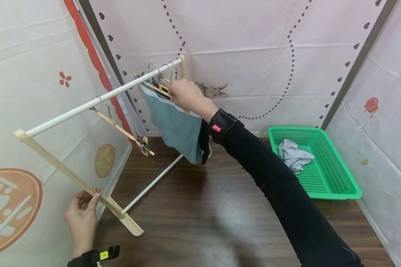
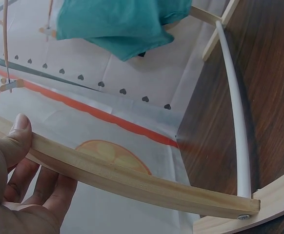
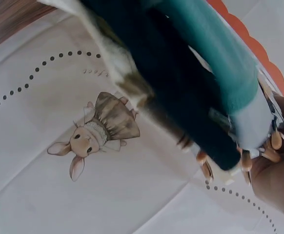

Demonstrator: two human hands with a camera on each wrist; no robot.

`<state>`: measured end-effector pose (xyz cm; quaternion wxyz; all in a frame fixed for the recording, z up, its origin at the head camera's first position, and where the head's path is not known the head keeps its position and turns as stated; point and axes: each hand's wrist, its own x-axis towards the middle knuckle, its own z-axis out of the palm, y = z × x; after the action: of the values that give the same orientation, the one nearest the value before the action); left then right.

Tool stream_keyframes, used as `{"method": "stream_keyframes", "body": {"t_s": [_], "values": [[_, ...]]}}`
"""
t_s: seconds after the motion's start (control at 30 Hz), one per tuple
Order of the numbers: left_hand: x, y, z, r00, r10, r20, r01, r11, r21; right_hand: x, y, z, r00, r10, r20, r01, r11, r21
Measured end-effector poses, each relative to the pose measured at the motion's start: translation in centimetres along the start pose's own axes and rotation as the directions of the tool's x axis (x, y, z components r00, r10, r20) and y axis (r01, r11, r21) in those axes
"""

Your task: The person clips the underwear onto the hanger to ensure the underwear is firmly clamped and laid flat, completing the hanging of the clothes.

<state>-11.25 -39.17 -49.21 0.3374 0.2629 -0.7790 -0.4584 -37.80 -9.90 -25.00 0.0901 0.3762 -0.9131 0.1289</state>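
My left hand point(image 1: 82, 212) holds the slanted wooden leg point(image 1: 58, 165) of a small clothes rack, thumb on one side and fingers on the other. At the rack's far end my right hand point(image 1: 187, 93) grips wooden clothes hangers point(image 1: 156, 89) just below the white top bar point(image 1: 120, 91). From these hangers hang a blue-green garment point(image 1: 172, 122), a dark garment point(image 3: 166, 83) and a pale one point(image 3: 112, 53), pressed close together. Nearer me on the bar, a bare wooden clip hanger point(image 1: 120, 128) hangs by its hook. My right fingertips are partly hidden among the hangers.
A green plastic basket point(image 1: 349, 191) stands on the brown wood floor point(image 1: 230, 218) to the right, with a crumpled grey cloth point(image 1: 294, 155) inside. Printed fabric walls point(image 1: 240, 29) enclose the space. A white lower bar point(image 1: 153, 182) runs close to the floor.
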Motion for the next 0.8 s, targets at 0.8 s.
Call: {"method": "stream_keyframes", "body": {"t_s": [0.8], "values": [[0.0, -0.3, -0.1, 1.0, 0.002, 0.015, -0.002, 1.0, -0.013, -0.3, 0.2, 1.4, 0.994, -0.057, -0.091, 0.069, 0.989, 0.131]]}}
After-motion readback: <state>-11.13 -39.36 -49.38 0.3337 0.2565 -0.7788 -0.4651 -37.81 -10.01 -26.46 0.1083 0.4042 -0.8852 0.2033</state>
